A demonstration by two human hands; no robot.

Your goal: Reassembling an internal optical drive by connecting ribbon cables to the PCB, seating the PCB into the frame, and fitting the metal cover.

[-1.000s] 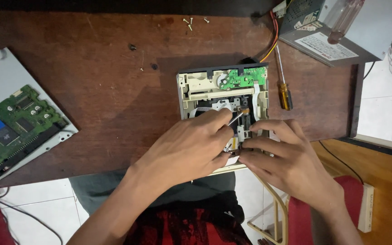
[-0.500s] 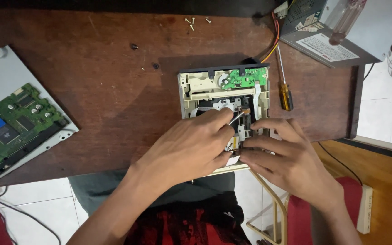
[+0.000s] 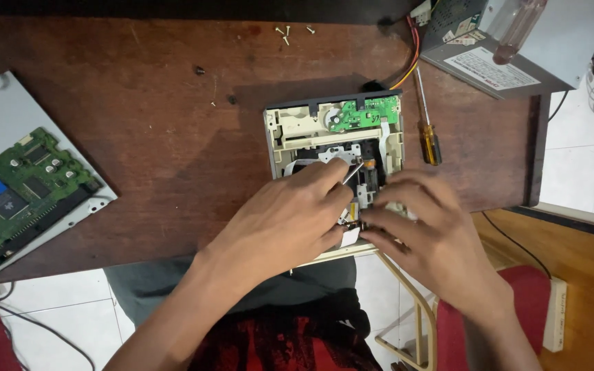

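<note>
A: The opened disc drive [image 3: 335,148] lies flat near the front edge of the brown table [image 3: 139,158], its cover off, so the cream plastic frame, a small green circuit board [image 3: 366,113] at the far end and the metal rails in the middle all show. It looks light, and stiff along its outer frame, but the inner parts are probably fragile: thin plastic, a flat white ribbon, little metal rods. A firm grip likely belongs on the side walls of the frame, not on the board or the rails.

B: And the hands?

A: Both come in from the near side and meet over the drive's near half. The left hand [image 3: 287,220] lies palm down across it, fingers curled, fingertips pressed at a small metal piece [image 3: 355,223] in the mechanism. The right hand [image 3: 424,230] is angled inward, its thumb and forefinger closed toward the same spot. Whether either hand truly pinches the piece or only bears on it cannot be told; the fingers hide it.

B: What lies around?

A: A yellow-handled screwdriver [image 3: 427,130] sits just beside the drive on the right. A grey power supply box [image 3: 510,48] with coloured wires stands at the far right corner. Loose screws [image 3: 290,32] lie near the far edge, and a larger green circuit board [image 3: 18,196] on a grey metal plate rests well apart on the left.
</note>
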